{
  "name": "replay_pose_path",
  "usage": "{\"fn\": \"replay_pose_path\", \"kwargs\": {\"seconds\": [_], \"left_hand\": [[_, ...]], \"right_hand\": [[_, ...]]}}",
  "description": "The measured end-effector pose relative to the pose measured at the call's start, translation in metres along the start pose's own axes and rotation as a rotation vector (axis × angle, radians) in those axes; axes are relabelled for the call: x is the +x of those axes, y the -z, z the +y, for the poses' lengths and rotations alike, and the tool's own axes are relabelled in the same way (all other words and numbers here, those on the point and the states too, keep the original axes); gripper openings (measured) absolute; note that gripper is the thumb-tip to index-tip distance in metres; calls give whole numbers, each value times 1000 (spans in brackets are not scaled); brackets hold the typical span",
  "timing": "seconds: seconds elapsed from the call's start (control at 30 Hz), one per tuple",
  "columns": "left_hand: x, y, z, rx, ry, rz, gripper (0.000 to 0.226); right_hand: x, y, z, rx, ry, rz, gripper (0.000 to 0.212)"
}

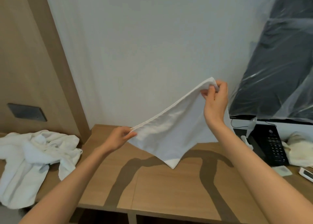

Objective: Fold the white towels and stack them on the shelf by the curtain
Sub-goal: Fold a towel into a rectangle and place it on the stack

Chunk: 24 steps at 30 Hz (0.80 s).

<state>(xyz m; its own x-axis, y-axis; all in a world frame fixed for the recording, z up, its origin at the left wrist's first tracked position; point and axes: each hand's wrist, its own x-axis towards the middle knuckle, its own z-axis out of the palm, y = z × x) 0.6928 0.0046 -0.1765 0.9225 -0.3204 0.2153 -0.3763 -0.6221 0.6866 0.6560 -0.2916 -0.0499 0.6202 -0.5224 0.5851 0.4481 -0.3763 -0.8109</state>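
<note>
Both hands, left [118, 138] low, right [215, 99] high, pinch the towel [171, 130] taut between grips.

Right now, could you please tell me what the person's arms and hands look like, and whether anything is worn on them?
Both arms are bare from the lower edge of the picture to the fingers: no sleeves show. The left hand and the right hand wear no gloves, and I see no watch, bracelet or ring on either. The fingernails look short and plain, though the picture is too soft to be sure.

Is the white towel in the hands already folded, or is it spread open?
Spread open: the left hand and right hand pinch two corners of the white towel, and it hangs above the desk.
</note>
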Motion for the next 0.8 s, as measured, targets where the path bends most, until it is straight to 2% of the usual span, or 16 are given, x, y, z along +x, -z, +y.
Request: {"fn": "replay_pose_path", "kwargs": {"seconds": [0.1,0.2,0.3,0.4,0.53,0.7,0.8], "left_hand": [[-9,15,15,-80,57,136,35],[-13,31,38,-174,101,352,8],[-13,49,57,-318,123,495,11],[-26,63,60,-321,85,483,13],[-51,71,56,-277,87,486,14],[-100,85,44,-422,143,541,5],[-132,98,34,-460,187,524,9]], "right_hand": [[-3,19,3,9,-70,8,7],[-10,33,5,36,-147,47,8],[-16,44,4,64,-225,43,10],[-27,53,7,-38,-287,-53,13],[-52,63,9,-193,-212,-24,13],[-87,65,5,-215,-257,-135,18],[-119,61,-8,-200,-264,-155,17]]}}
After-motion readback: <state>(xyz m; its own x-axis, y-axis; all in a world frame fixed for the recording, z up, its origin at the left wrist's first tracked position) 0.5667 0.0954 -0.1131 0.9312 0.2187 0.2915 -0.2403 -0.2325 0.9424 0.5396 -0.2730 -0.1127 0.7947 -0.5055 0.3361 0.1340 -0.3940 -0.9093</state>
